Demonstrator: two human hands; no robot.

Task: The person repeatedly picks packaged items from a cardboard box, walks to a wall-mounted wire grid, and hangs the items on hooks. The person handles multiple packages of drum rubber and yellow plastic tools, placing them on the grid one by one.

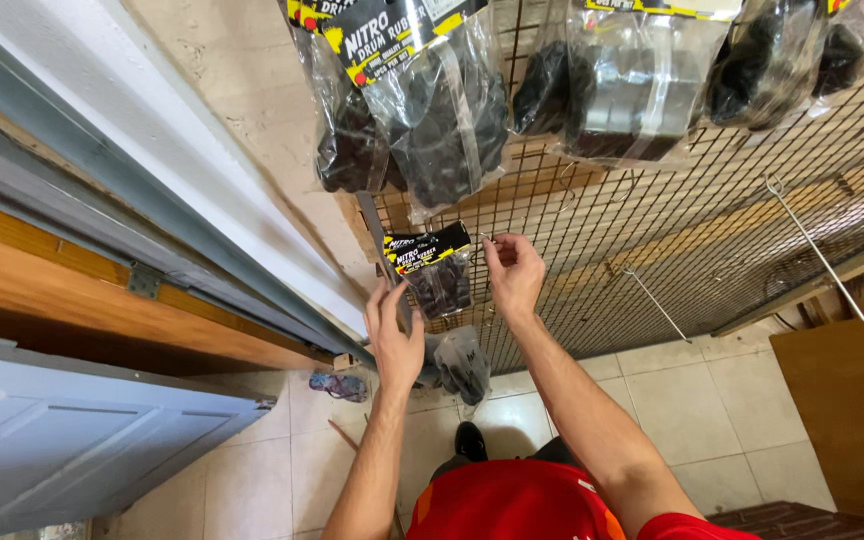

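So the biggest thing here is the wire grid panel [692, 200] leaning against the wall, dark metal mesh with a few long silver hooks [812, 245] sticking out of it. Along the top hang clear plastic bags [432, 110] stuffed with black rubber parts, each with a black and yellow header card. To the left is a pale wall and a grey-blue door [72, 440], and below is light tiled floor [692, 410].

Lower on the grid, just beside both hands, is a small bag of black rubber bits [434, 268] with the same black and yellow card. The left hand [394, 340] is up under its lower left edge, fingers fairly wide and touching the plastic, not really wrapped around it. The right hand [514, 275] is pinched narrow at the bag's upper right, fingertips closed on what looks like a thin hook, hard to tell exactly
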